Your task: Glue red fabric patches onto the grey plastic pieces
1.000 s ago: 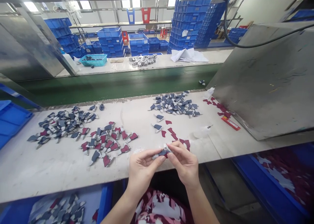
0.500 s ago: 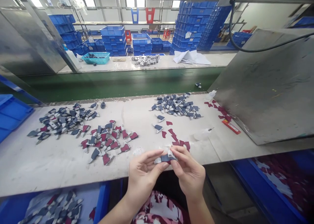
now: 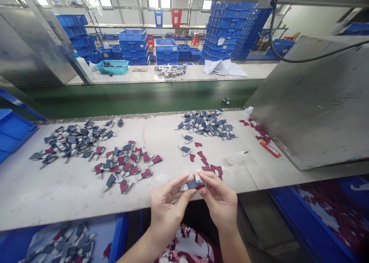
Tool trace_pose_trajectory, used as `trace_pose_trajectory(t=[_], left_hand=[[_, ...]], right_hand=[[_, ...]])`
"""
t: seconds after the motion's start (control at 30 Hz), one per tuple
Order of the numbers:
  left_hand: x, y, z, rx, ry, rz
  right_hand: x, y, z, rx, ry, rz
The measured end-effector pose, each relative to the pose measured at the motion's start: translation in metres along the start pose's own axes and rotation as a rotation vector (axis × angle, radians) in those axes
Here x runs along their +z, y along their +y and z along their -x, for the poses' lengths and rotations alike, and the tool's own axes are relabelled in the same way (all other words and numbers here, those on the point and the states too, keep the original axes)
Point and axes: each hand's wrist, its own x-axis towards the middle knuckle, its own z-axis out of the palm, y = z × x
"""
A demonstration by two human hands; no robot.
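Both my left hand (image 3: 170,203) and my right hand (image 3: 217,201) pinch a small navy piece with white and maroon layers (image 3: 193,184) at the table's front edge. Its ends sit between my thumbs and fingertips. Farther out on the white worktable (image 3: 57,193), a loose pile of navy-and-white pieces (image 3: 206,124) lies ahead, and another (image 3: 72,142) lies to the left. A mixed pile with maroon backing (image 3: 125,167) sits nearest my left hand. Maroon scraps (image 3: 209,167) lie just beyond my right hand.
A clear squeeze bottle (image 3: 238,158) and a red packet (image 3: 270,149) lie on the table's right side, beneath a tilted metal sheet (image 3: 311,101). A green conveyor belt (image 3: 144,97) runs behind the table. Blue bins (image 3: 66,243) hold pieces below the front edge.
A small object on the green belt has moved left. The view has shifted slightly, and my hands have turned the held piece a little.
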Motion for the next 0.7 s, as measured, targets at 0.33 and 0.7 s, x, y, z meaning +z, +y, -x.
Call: trace_pose_trajectory(t=[0.33,0.7], left_hand=[[-0.006,-0.002,-0.022,0.218,-0.25,-0.257],[-0.014,0.005,-0.029,-0.254,-0.362,0.006]], right_hand=[[0.009,0.013,-0.004,0.342,0.141,0.038],[-0.018,0.006,-0.017,-0.364,-0.079,0.667]])
